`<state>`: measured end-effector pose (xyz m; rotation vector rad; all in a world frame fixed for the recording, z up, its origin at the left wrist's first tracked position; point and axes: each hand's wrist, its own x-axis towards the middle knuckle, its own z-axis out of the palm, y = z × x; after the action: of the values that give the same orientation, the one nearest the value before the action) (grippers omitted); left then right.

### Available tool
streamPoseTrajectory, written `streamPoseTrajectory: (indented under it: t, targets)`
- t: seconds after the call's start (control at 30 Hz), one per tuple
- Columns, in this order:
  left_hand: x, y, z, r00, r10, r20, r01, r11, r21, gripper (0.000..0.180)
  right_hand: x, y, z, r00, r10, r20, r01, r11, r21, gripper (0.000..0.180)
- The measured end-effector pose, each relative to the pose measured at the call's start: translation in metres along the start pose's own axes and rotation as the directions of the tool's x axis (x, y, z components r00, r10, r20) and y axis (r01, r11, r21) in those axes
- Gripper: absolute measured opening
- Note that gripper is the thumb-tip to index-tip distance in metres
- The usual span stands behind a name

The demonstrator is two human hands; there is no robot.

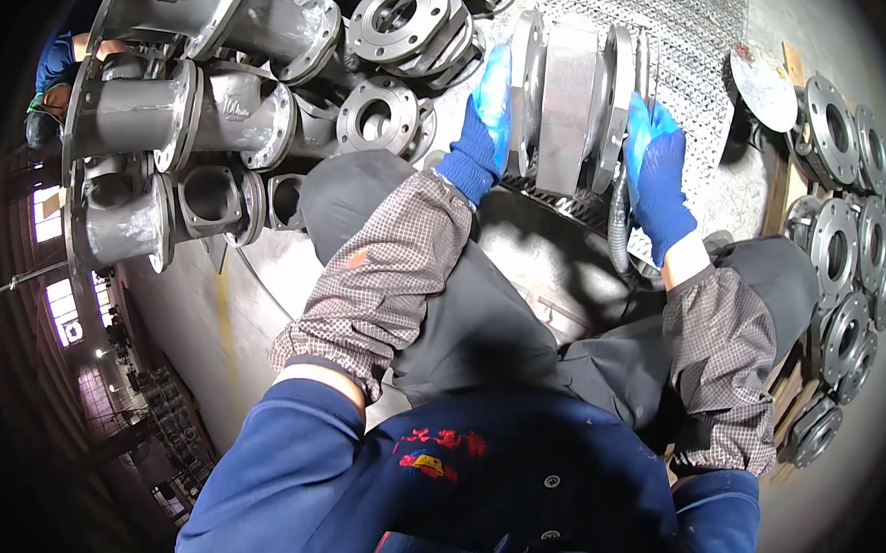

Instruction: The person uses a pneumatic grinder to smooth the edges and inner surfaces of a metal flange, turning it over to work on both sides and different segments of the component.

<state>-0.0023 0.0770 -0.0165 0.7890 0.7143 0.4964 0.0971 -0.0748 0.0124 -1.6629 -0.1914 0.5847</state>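
Note:
A grey flanged metal casting [569,108], like a valve body, stands upright on edge in front of my knees, a round flange on each side. My left hand [486,124], in a blue glove, presses against the left flange with its fingers stretched upward along the rim. At the right flange is my right hand [654,167], also gloved, with its fingers bent in toward the edge. Between them the two hands grip the casting. A dark ribbed hose [618,226] hangs just inside my right wrist. The undersides of both hands are hidden.
Grey flanged pipe bodies [136,120] are stacked at the left. More flanged castings [837,252] stand at the right on wooden boards. A patterned metal plate [690,49] lies beyond, beside a whitish round disc [763,88]. Another person's gloved hand [46,116] shows far left.

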Motion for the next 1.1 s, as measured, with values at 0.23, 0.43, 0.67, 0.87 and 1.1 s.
streamPoseTrajectory:
  t: [0.23,0.43,0.67,0.87,1.1]
  targets:
    - [-0.048,0.015,-0.009,0.988,-0.061,0.143,0.054,0.997,0.053,0.05,-0.008,-0.01,-0.02,0.932,0.134,0.336,-0.114,0.99,-0.08,0.032]
    - [-0.06,0.016,-0.006,0.951,-0.304,0.058,0.309,0.921,-0.238,0.05,-0.021,-0.025,-0.021,0.901,-0.018,0.434,0.153,0.948,-0.278,0.034]
    - [-0.051,0.041,0.02,0.937,-0.321,-0.137,0.285,0.93,-0.232,0.047,-0.005,0.006,-0.039,0.698,-0.386,0.604,0.591,0.787,-0.18,0.043]
    - [-0.012,0.024,0.006,0.993,-0.066,-0.096,0.042,0.971,-0.237,0.041,-0.013,0.013,-0.026,0.963,0.137,0.233,-0.154,0.986,0.056,0.04]
    - [-0.006,0.034,0.028,0.993,-0.097,-0.067,0.082,0.976,-0.201,0.053,0.016,0.007,-0.052,0.928,-0.187,0.322,0.288,0.909,-0.301,0.034]
